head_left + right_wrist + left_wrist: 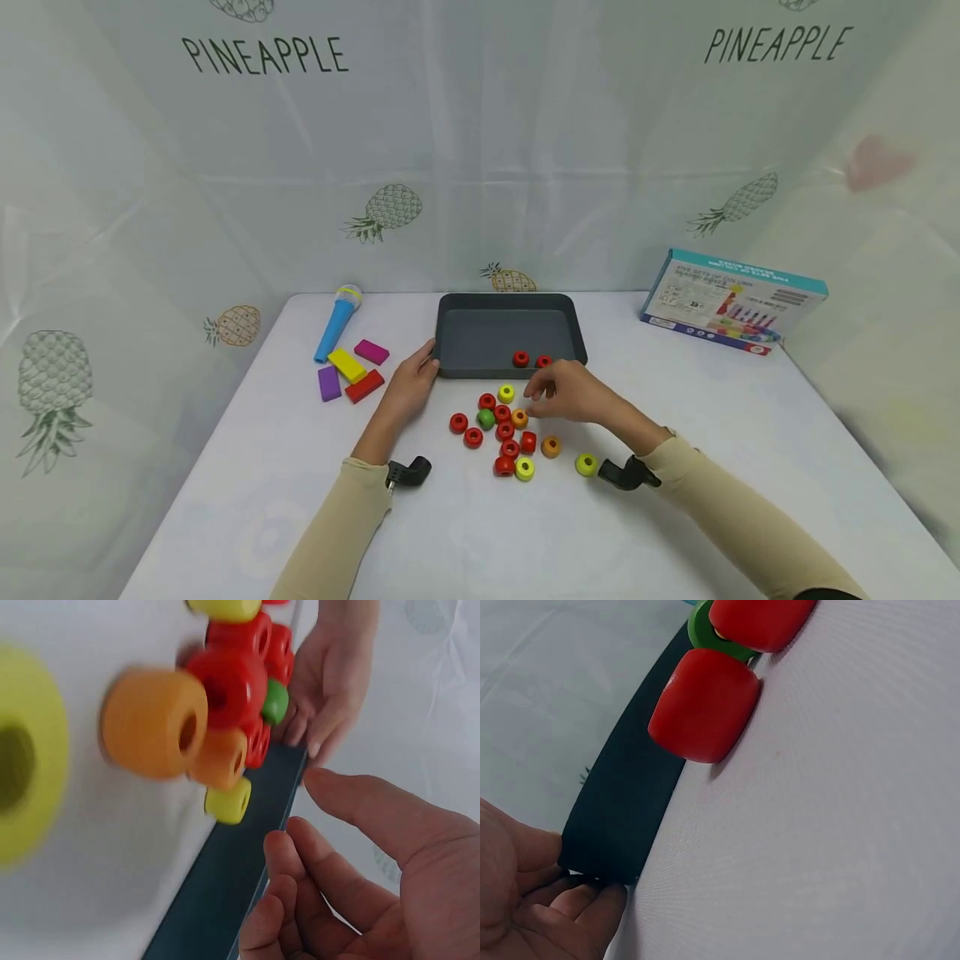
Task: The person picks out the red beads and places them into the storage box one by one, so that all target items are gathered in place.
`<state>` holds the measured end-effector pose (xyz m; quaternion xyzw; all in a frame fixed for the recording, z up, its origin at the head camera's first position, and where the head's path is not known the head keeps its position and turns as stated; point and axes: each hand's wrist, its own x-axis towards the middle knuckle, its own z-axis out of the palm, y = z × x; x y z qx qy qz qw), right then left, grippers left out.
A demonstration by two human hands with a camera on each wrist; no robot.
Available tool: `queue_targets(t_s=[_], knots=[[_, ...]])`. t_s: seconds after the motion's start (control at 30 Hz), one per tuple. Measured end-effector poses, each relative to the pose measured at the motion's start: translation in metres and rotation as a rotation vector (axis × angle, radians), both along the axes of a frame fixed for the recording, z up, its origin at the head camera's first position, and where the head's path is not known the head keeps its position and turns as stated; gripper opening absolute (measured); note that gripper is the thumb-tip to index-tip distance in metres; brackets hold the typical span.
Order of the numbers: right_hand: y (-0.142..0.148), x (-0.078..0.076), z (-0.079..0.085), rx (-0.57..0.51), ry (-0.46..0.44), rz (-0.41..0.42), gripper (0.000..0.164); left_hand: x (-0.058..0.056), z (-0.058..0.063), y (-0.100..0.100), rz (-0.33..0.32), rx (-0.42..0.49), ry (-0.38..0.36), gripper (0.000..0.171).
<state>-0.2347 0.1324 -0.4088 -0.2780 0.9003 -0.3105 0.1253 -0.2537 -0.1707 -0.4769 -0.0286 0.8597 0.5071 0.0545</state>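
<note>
Two hands at a dark grey tray (487,333), which lies on the worktop (675,375) at the centre of the head frame. The left hand (411,383) holds the tray's lower left corner, fingers closed on the rim. The right hand (570,393) hangs by the tray's lower right edge, thumb and forefinger parted, the other fingers bent; nothing shows between them.

Likely faults: a low sweep of the right fingers could set the rounded beads rolling, since they sit close together and some touch. A tug or tilt from the left hand could slide the two red beads inside the tray (521,359) along its floor.

Counts: below the tray, lower centre, lie fourteen beads: eight red beads (458,423), three yellow-green beads (587,464), two orange beads (551,447) and one green bead (486,418). Left of centre are four blocks, one each magenta (371,352), yellow (347,365), purple (329,383) and red (365,387), and one blue toy microphone (337,327). One printed toy box (735,296) stands at the right.
</note>
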Motion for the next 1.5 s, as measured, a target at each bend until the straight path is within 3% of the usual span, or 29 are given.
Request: queue_targets(t_s=[0.17,0.33,0.53,1.0,1.23,1.5], knots=[[-0.003,0.014,-0.005,0.002,-0.028,0.027,0.015,0.000,0.000,0.000,-0.005,-0.005,0.011,0.056],[-0.006,0.027,-0.009,0.013,-0.073,0.001,0.018,0.000,-0.001,0.000,-0.006,-0.004,0.009,0.056],[-0.008,0.033,-0.015,0.033,-0.081,-0.004,0.017,0.000,0.000,-0.001,-0.002,0.001,0.008,0.056],[-0.006,0.033,-0.019,0.024,-0.067,0.027,0.017,0.001,0.002,0.000,-0.008,0.002,0.021,0.056],[-0.005,0.026,-0.012,0.012,-0.050,0.049,0.016,0.001,-0.002,-0.001,0.003,-0.001,-0.005,0.057],[-0.003,0.013,-0.001,-0.001,-0.002,0.037,0.017,0.001,-0.003,0.001,-0.003,-0.005,0.015,0.056]])
